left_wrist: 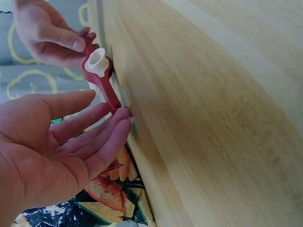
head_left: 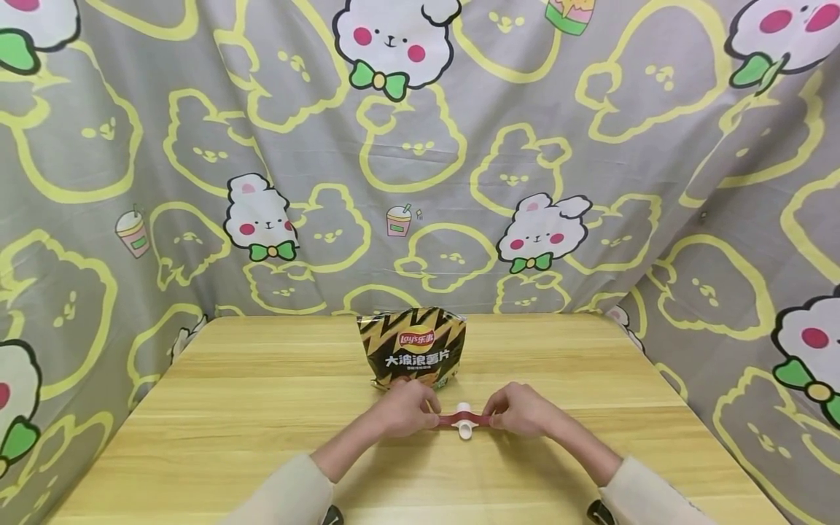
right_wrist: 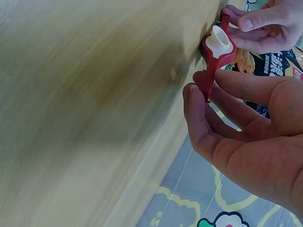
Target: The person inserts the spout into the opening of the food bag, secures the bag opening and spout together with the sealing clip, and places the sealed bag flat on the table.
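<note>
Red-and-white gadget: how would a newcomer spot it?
Find the wooden table, then the black chip bag on it. Nearer the camera, between left hand and right hand, is the gadget: unlike the printed bag, it has plain red arms either side of a white tubular middle.

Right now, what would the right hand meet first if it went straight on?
The red handle that the right hand holds; farther on, probably the left hand, though depth is unclear.

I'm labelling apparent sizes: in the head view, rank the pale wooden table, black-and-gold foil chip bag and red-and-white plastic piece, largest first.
1. Wooden table
2. Chip bag
3. Plastic piece
</note>
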The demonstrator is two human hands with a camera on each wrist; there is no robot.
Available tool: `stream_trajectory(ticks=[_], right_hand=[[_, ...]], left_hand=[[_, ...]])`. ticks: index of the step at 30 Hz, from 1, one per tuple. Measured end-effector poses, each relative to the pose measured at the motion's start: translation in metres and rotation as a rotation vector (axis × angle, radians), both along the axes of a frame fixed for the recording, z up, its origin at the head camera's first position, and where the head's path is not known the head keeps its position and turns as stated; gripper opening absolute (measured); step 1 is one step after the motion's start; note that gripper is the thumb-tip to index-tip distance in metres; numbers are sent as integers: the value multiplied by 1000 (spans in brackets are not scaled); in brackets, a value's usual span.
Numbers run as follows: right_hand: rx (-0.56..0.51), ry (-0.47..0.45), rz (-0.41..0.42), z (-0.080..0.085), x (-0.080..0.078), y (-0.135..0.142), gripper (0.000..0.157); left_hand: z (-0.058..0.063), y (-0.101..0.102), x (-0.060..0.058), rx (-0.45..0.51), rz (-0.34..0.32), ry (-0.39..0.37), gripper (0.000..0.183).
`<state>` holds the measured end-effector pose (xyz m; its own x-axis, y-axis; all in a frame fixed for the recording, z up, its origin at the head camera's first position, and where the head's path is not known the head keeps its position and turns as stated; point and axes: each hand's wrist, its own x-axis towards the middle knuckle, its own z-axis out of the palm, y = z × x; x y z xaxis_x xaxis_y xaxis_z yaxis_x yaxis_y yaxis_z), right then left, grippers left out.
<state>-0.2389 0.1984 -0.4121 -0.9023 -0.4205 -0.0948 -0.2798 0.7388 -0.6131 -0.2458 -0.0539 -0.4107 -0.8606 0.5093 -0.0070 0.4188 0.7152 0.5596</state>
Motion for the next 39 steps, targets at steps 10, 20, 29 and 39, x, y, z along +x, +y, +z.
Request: stream_trajectory(ticks=[10,20,29,39], right_hand=[[-86,-43,-52,5,0,-4,10],[-120,-5,-114,12,4,-7,14],[-180,-25,-75,20,2,-3,14],[-182,-28,0,27,-5,1,11]], left_hand=[[1,-2,1,20,20,1,5],[-2,-3,0,43,25,18,5],[-3,-6,-1,161,38,48,4],[5,-7,0,257,67,75,8]])
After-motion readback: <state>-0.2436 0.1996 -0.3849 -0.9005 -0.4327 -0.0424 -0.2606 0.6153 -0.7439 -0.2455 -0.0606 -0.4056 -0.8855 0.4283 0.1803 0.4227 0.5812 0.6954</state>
